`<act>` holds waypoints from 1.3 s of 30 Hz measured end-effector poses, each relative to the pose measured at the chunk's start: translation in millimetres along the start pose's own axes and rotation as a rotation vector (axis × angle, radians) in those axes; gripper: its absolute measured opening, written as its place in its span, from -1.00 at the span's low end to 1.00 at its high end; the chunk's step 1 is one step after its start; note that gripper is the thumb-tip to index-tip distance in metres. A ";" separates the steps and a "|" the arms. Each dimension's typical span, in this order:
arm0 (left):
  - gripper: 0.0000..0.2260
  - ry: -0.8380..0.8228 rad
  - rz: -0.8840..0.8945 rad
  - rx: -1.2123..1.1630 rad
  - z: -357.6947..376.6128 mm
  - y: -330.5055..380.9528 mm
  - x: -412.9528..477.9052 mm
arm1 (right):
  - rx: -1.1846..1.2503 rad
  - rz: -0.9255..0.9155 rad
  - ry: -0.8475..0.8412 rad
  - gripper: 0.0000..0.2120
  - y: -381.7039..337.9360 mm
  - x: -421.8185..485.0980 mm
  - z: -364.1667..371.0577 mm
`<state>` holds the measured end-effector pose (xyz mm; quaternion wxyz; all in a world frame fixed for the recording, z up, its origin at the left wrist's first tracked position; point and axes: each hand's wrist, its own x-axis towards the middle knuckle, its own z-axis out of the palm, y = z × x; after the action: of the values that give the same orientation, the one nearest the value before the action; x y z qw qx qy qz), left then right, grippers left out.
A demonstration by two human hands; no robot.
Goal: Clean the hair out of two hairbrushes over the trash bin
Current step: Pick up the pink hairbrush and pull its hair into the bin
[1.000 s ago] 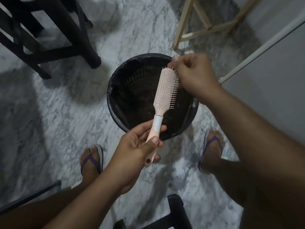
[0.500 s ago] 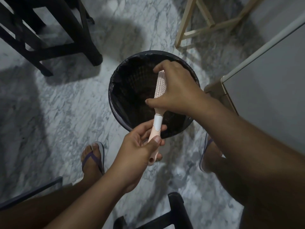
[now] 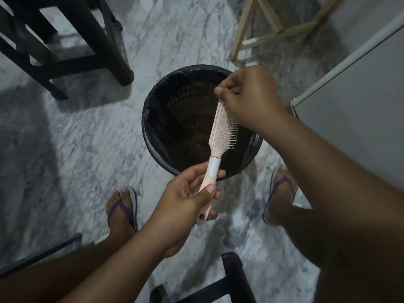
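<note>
My left hand [image 3: 185, 193] grips the pink hairbrush [image 3: 220, 130] by its handle over the trash bin [image 3: 153, 147]; my right hand [image 3: 247, 95] pinches at the tip bristles; best pull strands outward, steadily, above the opening.

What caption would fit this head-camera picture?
Left hand holds a pink hairbrush by its handle over a black trash bin while the right hand pinches at its tip.
</note>
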<state>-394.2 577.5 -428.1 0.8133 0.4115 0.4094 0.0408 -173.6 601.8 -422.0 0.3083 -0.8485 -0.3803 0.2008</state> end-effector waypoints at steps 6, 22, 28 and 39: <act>-0.68 -0.003 0.000 -0.063 -2.2 -2.8 -0.9 | 0.198 0.124 -0.035 -0.83 1.8 3.4 -3.8; -0.67 0.066 0.031 -0.239 -8.6 13.8 3.9 | 0.455 0.135 -0.049 -0.64 -7.2 -7.3 -0.2; -0.65 0.030 0.012 -0.201 -8.3 5.0 1.4 | 0.358 0.102 -0.185 -0.69 -3.0 -5.1 -2.5; -0.67 0.022 0.007 -0.235 -8.1 11.2 2.5 | 0.166 -0.138 0.153 -0.87 3.8 4.5 -25.6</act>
<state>-395.2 591.1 -424.4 0.8513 0.3142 0.4090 0.0960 -154.1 593.8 -406.3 0.4188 -0.8048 -0.3950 0.1445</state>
